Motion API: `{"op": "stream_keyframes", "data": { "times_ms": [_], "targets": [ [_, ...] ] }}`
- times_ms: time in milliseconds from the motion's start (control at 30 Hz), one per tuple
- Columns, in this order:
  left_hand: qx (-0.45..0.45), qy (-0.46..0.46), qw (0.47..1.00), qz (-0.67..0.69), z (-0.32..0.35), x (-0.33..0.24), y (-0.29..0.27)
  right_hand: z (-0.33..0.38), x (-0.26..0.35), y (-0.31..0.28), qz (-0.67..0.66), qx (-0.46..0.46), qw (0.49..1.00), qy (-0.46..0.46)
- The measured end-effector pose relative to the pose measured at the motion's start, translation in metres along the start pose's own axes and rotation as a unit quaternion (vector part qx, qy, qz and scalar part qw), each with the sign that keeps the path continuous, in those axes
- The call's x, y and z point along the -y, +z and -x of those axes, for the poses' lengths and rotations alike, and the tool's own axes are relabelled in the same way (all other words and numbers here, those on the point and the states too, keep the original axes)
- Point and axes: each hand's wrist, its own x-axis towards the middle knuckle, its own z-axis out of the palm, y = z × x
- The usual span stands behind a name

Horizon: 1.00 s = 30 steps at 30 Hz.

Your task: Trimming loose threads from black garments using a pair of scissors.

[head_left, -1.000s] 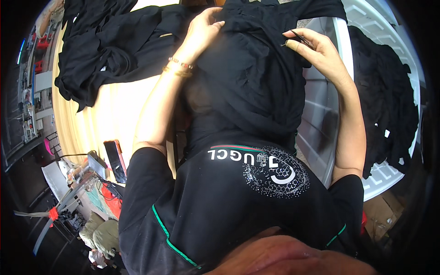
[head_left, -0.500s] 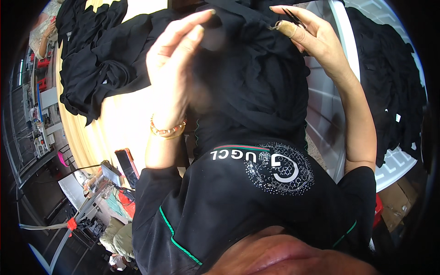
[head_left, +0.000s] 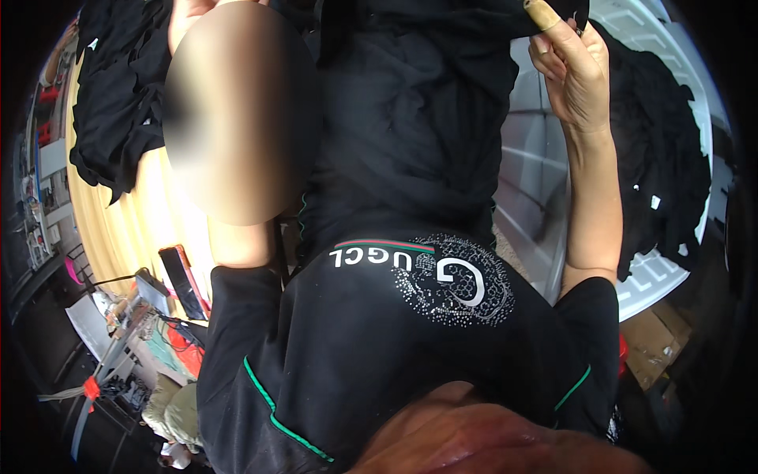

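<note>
Near the top right my right hand (head_left: 575, 75) is closed, its thumb with a yellowish covering pressed on the edge of a black cloth (head_left: 466, 22). A small dark tool (head_left: 580, 28) with a metallic glint shows partly behind these fingers; its kind is hard to make out. My left hand (head_left: 188, 14) reaches to the top edge at the left, beside the black cloth. A blurred oval covers most of it and the wrist, so its grip is hidden. More black fabric (head_left: 410, 118) lies bunched over my lap between both arms.
On the left a pale wooden table (head_left: 134, 225) bears a heap of black cloth (head_left: 114, 110) and a phone (head_left: 183, 284). To the right stand a white plastic crate (head_left: 651, 288) holding black garment pieces (head_left: 659, 150) and a cardboard box (head_left: 651, 344).
Both hands have moved up and apart, the left toward the upper left. Black cloth now stretches to my right hand, which earlier held a slim black tool with its fingers partly apart.
</note>
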Motion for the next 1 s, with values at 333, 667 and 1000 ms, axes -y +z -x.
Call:
{"op": "stream_keyframes", "data": {
  "times_ms": [333, 667, 1000],
  "targets": [
    [-0.16, -0.264, 0.741, -0.597, 0.02, 0.014, -0.11, -0.006, -0.013, -0.024, 0.003, 0.034, 0.997, -0.074],
    [-0.101, -0.205, 0.551, -0.802, -0.071, 0.024, -0.153, 0.027, 0.014, 0.008, 0.138, 0.16, 0.977, -0.01],
    [0.133, -0.193, 0.372, -0.898, -0.07, 0.077, -0.137, 0.045, 0.009, 0.05, 0.224, 0.593, 0.773, -0.012]
  ]
}}
